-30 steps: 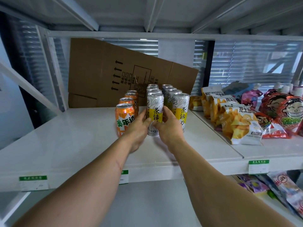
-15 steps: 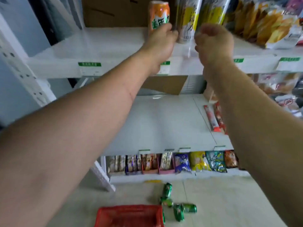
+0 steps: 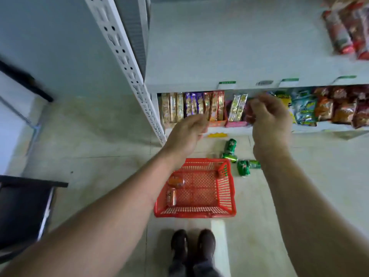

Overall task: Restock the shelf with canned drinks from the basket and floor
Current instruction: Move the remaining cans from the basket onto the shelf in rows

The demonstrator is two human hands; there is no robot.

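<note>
I am looking down at the floor, between placements, with nothing in either hand. My left hand point(image 3: 187, 132) is hanging loosely curled and empty above the far rim of the red basket point(image 3: 224, 188). My right hand point(image 3: 269, 120) is also loosely curled and holding nothing, in front of the bottom shelf point(image 3: 199, 84).

The remaining stock is lying in two places. Two orange cans point(image 3: 173, 188) are resting on their sides against the basket's left wall. Four green cans point(image 3: 237, 158) are lying scattered on the floor tiles point(image 3: 111, 140), just beyond the basket's far right corner; one is partly hidden behind my right wrist.

The step in hand is the pickup. I judge the next move calls for bending down and lowering both hands, then closing each around a can lengthwise, since every can is lying flat and could roll when touched.
</note>
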